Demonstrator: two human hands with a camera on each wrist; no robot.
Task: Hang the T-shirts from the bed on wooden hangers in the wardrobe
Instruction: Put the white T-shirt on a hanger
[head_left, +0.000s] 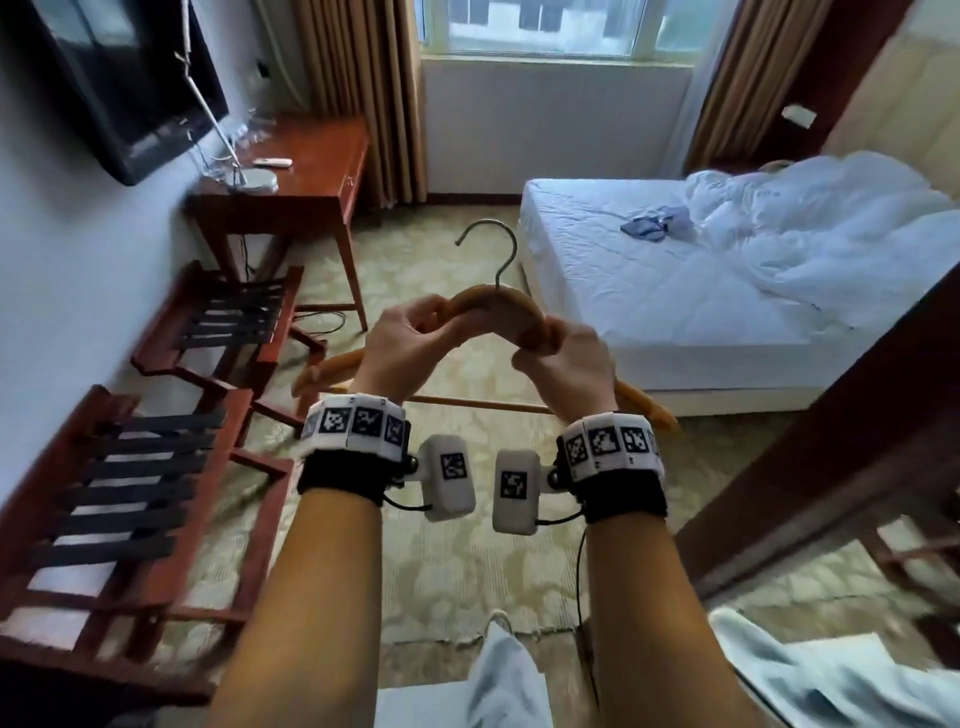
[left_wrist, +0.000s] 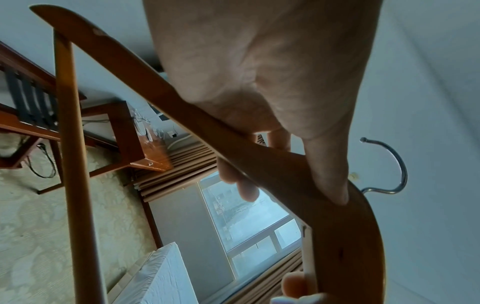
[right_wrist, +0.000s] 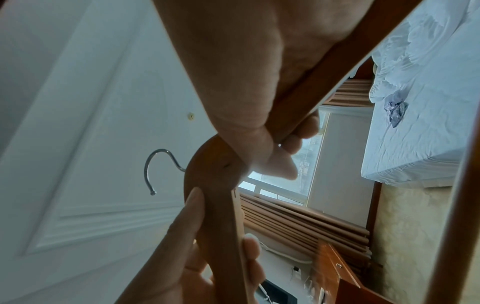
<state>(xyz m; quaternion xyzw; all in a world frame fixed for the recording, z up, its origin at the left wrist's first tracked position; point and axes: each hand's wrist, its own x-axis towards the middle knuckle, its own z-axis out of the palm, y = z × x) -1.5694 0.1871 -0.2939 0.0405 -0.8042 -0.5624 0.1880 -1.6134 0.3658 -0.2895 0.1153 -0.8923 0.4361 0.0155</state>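
Note:
I hold a wooden hanger (head_left: 498, 306) with a metal hook (head_left: 498, 244) up in front of me, over the carpet. My left hand (head_left: 400, 338) grips its left arm and my right hand (head_left: 561, 353) grips its right arm, both close to the neck. In the left wrist view the thumb and fingers of my left hand (left_wrist: 293, 185) close round the hanger (left_wrist: 145, 86). The right wrist view has my right hand (right_wrist: 288, 154) wrapped round the hanger (right_wrist: 215, 205) beside the hook. A crumpled blue T-shirt (head_left: 654, 223) lies on the white bed (head_left: 623, 291) ahead right. No wardrobe is in view.
Two wooden luggage racks (head_left: 130, 493) stand along the left wall, with a desk (head_left: 291, 171) and a wall TV (head_left: 119, 78) beyond them. A bunched white duvet (head_left: 831, 223) covers the bed's far side. A dark wooden panel (head_left: 831, 441) stands at my right. Patterned carpet (head_left: 441, 545) lies ahead.

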